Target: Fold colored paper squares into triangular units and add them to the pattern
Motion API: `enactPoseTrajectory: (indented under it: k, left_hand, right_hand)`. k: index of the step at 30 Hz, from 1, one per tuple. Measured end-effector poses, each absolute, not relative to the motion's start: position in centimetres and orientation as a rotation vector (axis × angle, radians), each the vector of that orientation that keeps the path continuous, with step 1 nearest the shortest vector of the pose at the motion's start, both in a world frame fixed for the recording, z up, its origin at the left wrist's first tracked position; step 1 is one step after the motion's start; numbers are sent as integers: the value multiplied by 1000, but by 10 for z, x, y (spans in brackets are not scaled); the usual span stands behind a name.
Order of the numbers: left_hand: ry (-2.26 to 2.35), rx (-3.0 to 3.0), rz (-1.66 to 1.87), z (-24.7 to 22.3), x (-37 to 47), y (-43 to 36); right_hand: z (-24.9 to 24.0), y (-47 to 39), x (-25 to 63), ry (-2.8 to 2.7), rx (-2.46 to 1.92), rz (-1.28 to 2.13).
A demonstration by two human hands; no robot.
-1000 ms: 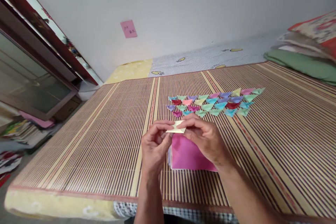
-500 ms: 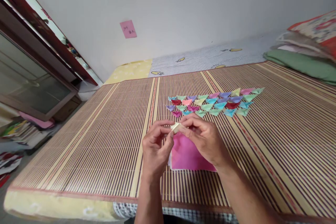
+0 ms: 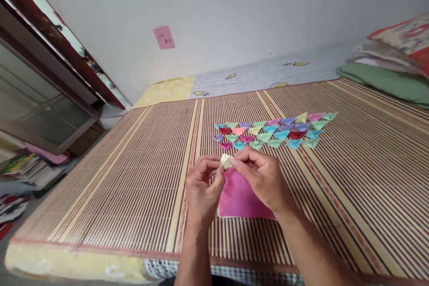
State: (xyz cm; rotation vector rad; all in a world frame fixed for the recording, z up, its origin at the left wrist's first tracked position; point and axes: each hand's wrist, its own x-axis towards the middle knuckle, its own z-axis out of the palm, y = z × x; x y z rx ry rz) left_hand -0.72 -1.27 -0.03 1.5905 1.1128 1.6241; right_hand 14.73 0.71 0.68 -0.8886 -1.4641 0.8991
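A small piece of folded pale yellow paper [image 3: 225, 161] is pinched between my two hands. My left hand [image 3: 205, 183] grips its left side with thumb and fingers. On its right side, the thumb and fingers of my right hand [image 3: 259, 178] are closed. Below the hands lies a stack of square paper with a bright pink sheet [image 3: 246, 199] on top, partly covered by my right hand. Just beyond, several small folded paper boats [image 3: 275, 143] in many colours stand in rows.
Everything rests on a striped bamboo mat [image 3: 134, 178] over a bed. Folded bedding [image 3: 385, 81] is piled at the far right. A pink note [image 3: 164, 37] sticks to the wall. At the left stand a glass-doored cabinet [image 3: 50, 94] and a pile of books [image 3: 25, 170].
The yellow paper has turned slightly and shows a broader face. My left hand has shifted a little to the right; my right hand has barely moved.
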Motion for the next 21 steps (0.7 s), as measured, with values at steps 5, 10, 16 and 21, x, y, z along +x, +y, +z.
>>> enactPoseTrajectory:
  k: [5,10,16,21]
  left_hand:
    - [1145,1390,1671,-1,-1,-12]
    - [1098,1323,1687,1,1,-13]
    - [1068,1245,1684,-3,1,-11]
    - [1041,1191,1677,-5,1,-11]
  right_hand:
    - [5,5,142,-1498,-960,707]
    - [3,5,140,-1483,-1031,684]
    - [6,3,140,-1451,-1037,725]
    - [6,3,140,-1446,-1044,749]
